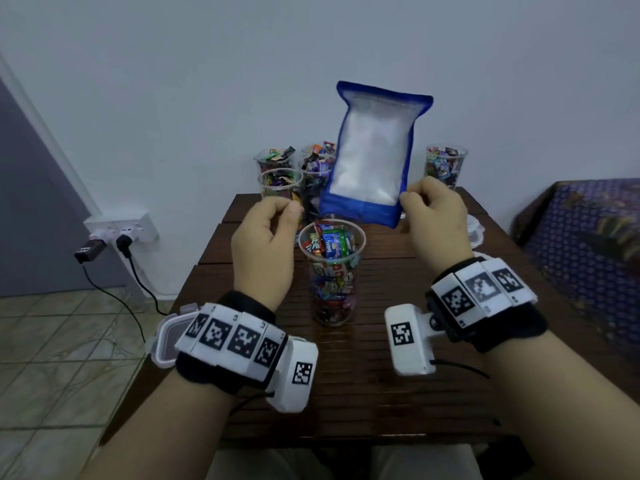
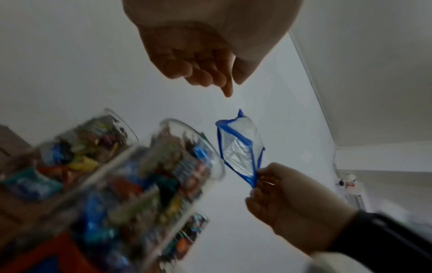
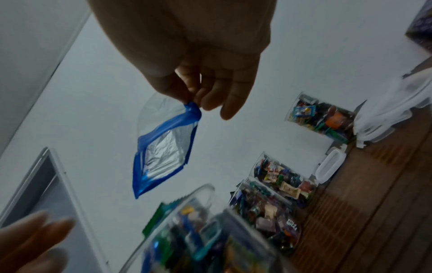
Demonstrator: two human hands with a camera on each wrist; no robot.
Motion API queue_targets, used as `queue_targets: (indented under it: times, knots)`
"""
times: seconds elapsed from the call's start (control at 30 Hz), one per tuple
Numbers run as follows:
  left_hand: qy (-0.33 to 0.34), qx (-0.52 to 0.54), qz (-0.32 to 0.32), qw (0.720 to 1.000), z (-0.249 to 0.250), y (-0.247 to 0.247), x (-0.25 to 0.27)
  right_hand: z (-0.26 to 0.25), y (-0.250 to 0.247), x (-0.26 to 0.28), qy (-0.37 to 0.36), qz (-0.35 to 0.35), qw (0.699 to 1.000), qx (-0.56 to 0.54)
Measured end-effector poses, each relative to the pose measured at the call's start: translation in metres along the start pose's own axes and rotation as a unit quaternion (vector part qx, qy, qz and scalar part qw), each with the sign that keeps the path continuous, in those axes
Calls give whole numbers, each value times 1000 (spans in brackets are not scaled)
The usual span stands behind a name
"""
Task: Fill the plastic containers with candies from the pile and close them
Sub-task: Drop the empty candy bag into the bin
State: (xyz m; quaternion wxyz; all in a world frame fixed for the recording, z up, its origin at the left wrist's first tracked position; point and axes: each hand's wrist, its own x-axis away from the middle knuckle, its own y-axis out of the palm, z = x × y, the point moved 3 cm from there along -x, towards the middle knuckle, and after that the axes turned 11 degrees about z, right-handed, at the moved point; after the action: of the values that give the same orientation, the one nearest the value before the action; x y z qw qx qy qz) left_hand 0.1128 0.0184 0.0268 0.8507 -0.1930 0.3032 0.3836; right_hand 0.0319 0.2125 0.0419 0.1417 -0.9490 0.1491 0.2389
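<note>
An empty clear bag with blue edges [image 1: 370, 157] hangs raised over the far half of the table. My right hand [image 1: 403, 197] pinches its lower right corner, which the right wrist view shows between thumb and fingers [image 3: 192, 103]. My left hand [image 1: 291, 207] hovers just left of the bag with loosely curled fingers and holds nothing [image 2: 215, 79]. Below and between the hands stands a tall clear container [image 1: 332, 271], lidless and filled to the rim with wrapped candies.
Several more candy-filled clear containers [image 1: 280, 178] stand at the back of the dark wooden table [image 1: 381, 375], one apart at the back right [image 1: 445, 164]. A clear lid [image 1: 166, 337] lies at the left edge, other lids [image 1: 474, 230] at the right. A patterned cloth [image 1: 588, 230] is further right.
</note>
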Motion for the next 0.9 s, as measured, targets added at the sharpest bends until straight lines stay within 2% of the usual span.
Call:
queue_targets:
  times: [0.2, 0.33, 0.5, 0.73, 0.9]
  knots:
    - [-77, 89, -142, 983, 18, 25, 64, 25, -53, 0, 80, 76, 993, -36]
    - [-80, 25, -282, 956, 21, 61, 120, 46, -106, 7, 98, 126, 986, -41]
    - [-36, -77, -436, 896, 26, 111, 182, 82, -170, 32, 147, 201, 968, -36]
    - [56, -184, -506, 841, 39, 157, 217, 122, -249, 88, 217, 309, 926, -30]
    - [84, -234, -527, 812, 36, 164, 224, 157, -292, 127, 269, 384, 883, -6]
